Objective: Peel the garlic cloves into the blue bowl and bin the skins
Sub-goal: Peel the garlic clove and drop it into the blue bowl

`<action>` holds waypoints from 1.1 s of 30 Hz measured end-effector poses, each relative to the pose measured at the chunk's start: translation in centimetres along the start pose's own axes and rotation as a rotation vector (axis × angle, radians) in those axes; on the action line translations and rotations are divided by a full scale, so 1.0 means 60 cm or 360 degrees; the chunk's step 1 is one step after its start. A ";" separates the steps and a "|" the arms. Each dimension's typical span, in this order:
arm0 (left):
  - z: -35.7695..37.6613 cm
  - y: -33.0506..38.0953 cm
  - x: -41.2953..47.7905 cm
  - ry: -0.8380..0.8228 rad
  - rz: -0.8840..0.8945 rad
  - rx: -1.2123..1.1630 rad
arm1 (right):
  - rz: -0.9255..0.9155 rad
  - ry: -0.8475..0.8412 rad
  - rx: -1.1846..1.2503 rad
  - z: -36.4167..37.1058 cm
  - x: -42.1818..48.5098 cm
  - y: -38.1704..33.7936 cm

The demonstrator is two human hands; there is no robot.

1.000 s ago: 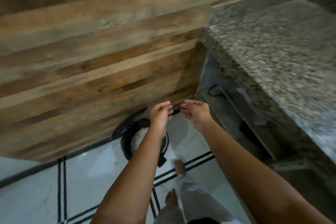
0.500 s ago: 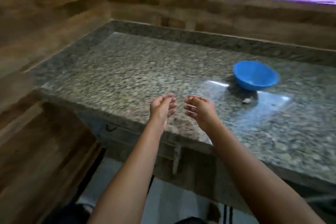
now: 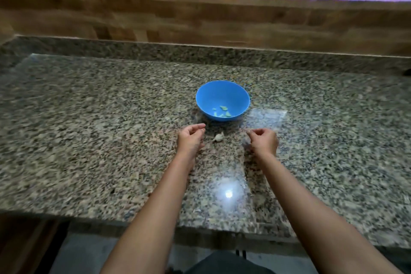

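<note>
flanks a light, papery garlic clove (image 3: pixel 219 137) before the blue bowl (image 3: pixel 222 93) with left hand (image 3: pixel 190 141) and right hand (image 3: pixel 265 142) loosely curled, empty; likely best pinched mid-body.

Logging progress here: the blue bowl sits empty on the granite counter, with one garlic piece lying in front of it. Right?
Not empty: the head view shows several pale peeled cloves lying in the blue bowl. The rest holds: it sits on the granite counter, one garlic piece in front of it.

Bare forearms (image 3: pixel 155 207), left hand (image 3: pixel 190 140), right hand (image 3: pixel 264 141), dark garment (image 3: pixel 224 262) lowest in view.
</note>
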State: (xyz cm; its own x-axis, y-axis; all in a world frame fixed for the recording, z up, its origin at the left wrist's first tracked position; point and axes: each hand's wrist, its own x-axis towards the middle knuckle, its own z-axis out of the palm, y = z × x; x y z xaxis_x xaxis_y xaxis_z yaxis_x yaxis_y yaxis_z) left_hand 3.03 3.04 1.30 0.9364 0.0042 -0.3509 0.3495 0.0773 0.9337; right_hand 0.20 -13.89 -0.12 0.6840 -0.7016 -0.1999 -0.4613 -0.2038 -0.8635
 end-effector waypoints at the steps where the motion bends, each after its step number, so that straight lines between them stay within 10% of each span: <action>1: 0.007 -0.004 0.007 -0.0005 0.0005 0.0042 | -0.0010 0.0025 -0.0074 -0.005 0.011 0.003; 10: 0.036 -0.025 0.051 -0.0188 0.0007 0.0461 | -0.0050 -0.0036 -0.0442 -0.001 0.045 -0.002; 24: 0.021 -0.030 0.050 -0.0416 0.0048 0.0583 | -0.0302 -0.0173 0.0305 0.023 0.035 -0.142; 29: 0.030 -0.033 0.048 -0.0551 0.0665 0.1425 | -0.0266 -0.0208 0.0420 0.019 0.015 -0.129; 33: 0.030 -0.036 0.046 -0.0465 0.0759 0.1389 | -0.0157 -0.0311 0.0534 -0.001 -0.027 -0.073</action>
State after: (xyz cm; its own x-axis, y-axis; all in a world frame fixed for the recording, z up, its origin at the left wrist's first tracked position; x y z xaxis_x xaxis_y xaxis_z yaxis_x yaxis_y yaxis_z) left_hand 4.94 1.06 -1.53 0.9137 -0.4063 -0.0091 -0.2678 -0.6188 0.7385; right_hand 1.09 -11.87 4.00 0.8253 -0.5402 -0.1645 -0.1997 -0.0068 -0.9798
